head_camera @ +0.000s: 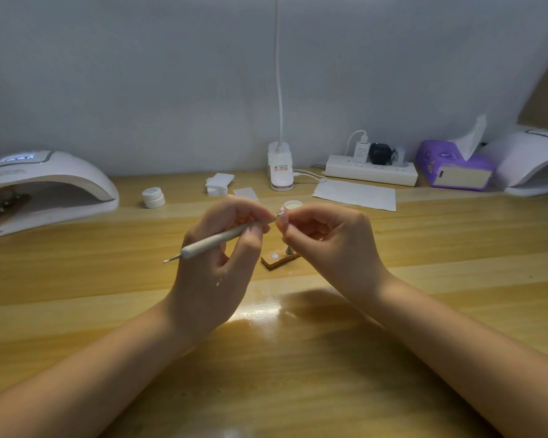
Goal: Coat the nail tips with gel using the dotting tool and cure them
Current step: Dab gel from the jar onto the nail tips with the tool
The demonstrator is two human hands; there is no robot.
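My left hand (217, 257) grips a white dotting tool (215, 240) like a pen, its far tip up against a small pale nail tip (282, 214). My right hand (329, 245) pinches that nail tip between thumb and fingers, raised above the table. Below my hands lies a small wooden holder (279, 259) with a metal peg. An open gel pot (292, 205) sits just behind my hands, and a closed white jar (153, 197) stands further left. A white curing lamp (45, 191) at the left holds a wooden strip inside.
A second curing lamp (533, 162) is at the far right beside a purple tissue pack (453, 167). A power strip (370, 173), a clip lamp base (280, 169), stacked white wipes (218, 184) and a paper sheet (356, 195) line the back of the wooden table (298, 358).
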